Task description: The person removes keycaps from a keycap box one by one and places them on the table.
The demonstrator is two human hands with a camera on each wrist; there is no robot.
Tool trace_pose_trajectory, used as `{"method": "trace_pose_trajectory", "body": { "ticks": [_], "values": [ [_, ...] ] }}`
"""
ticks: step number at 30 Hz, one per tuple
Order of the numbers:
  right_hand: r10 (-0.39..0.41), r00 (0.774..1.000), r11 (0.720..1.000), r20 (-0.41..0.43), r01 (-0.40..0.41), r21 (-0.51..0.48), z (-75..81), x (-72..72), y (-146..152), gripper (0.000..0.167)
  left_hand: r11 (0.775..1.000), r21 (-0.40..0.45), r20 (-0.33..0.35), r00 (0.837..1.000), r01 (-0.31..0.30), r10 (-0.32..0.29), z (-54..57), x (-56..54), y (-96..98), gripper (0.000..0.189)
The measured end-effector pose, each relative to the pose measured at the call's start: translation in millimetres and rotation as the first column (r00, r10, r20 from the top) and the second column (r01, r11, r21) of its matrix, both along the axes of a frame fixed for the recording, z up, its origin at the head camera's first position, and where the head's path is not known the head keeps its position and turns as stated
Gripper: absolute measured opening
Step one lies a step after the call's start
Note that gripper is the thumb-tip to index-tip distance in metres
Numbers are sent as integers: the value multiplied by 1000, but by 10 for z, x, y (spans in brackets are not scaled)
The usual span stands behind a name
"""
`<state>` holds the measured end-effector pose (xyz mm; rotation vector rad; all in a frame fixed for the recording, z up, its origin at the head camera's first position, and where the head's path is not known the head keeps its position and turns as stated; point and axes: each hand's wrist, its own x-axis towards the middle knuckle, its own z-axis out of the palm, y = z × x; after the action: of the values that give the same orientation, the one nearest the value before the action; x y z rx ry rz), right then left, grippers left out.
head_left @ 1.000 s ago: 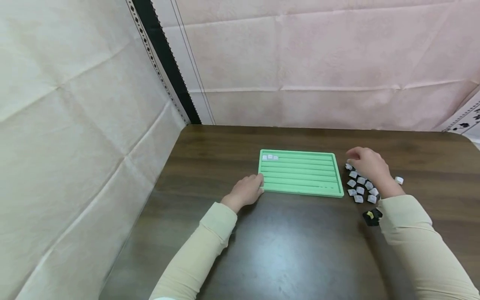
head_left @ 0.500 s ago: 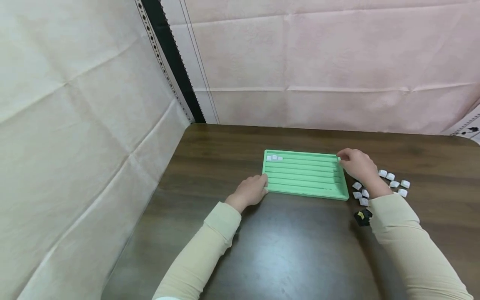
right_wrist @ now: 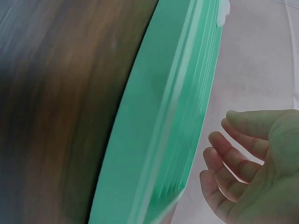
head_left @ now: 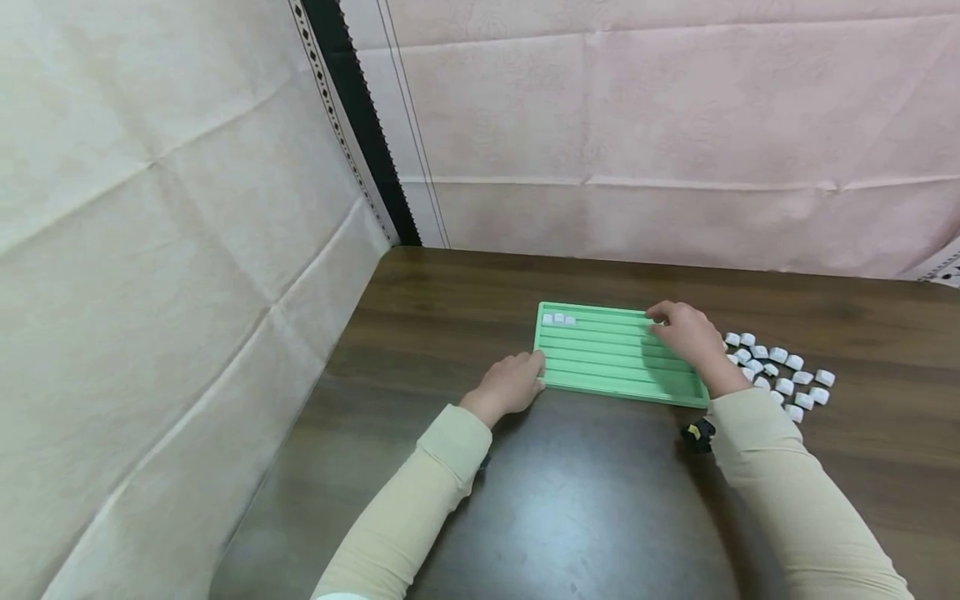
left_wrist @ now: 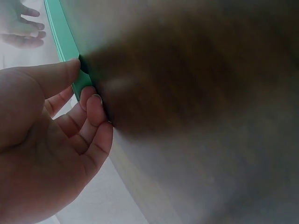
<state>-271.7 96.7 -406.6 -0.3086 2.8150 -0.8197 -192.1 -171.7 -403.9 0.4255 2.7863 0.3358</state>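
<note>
A green ridged tray point(head_left: 615, 358) lies on the table, with several small white blocks point(head_left: 558, 318) in a row at its upper left. My left hand point(head_left: 510, 383) grips the tray's left edge; in the left wrist view, the thumb is on the green rim point(left_wrist: 70, 44) and the fingers curl against the edge. Over the tray's upper right hovers my right hand point(head_left: 690, 337). Its fingers point(right_wrist: 226, 158) are loosely bent in the right wrist view, thumb close to the forefinger, and no object shows between them. Loose white blocks point(head_left: 784, 386) are partly hidden behind the right wrist.
A small black object with a yellow mark point(head_left: 697, 435) sits by the right cuff, partly covered. The brown wooden table point(head_left: 555, 492) meets pale cloth hangings point(head_left: 675, 150) at the back and left.
My right hand has moved left from the loose blocks to above the tray, uncovering more of them. The left hand stays at the tray's edge. The head view has shifted slightly.
</note>
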Motion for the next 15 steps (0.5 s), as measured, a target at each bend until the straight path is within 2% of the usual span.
{"method": "trace_pose_trajectory", "body": {
  "ticks": [5, 15],
  "values": [
    [14, 1000, 1000, 21, -14, 7, -56, -22, -101, 36, 1000, 2, 13, 1000, 0, 0, -19, 16, 4, 13],
    [60, 998, 998, -26, -61, -10, -46, -62, -335, 33, 1000, 7, 1, 1000, -15, 15, 18, 0, -6, 13]
  ]
}}
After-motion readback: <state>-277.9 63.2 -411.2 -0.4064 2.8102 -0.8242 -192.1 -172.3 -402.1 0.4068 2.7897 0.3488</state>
